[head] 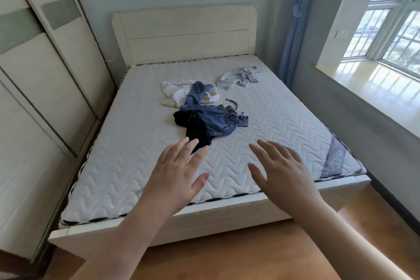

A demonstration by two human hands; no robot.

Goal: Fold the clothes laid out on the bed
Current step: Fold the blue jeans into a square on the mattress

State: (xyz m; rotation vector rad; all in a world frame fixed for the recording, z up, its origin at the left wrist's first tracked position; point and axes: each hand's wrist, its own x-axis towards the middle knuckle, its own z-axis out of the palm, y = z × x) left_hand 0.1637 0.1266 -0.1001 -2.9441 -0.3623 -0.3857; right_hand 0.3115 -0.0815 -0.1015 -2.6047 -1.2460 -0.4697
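Mattress (141, 161): white, quilted in a wavy zigzag pattern, edged with dark-and-white striped piping; a grey label panel at one corner. Bed frame (184, 29): cream. Jeans (218, 118): blue denim. Dark garment (195, 129): black or navy. Top (172, 95): white with dark lettering. Far garment (238, 77): grey and white. Curtain (293, 36): blue. Wardrobe (34, 75): cream with grey-green bands. Floor (216, 257): orange-brown wood.
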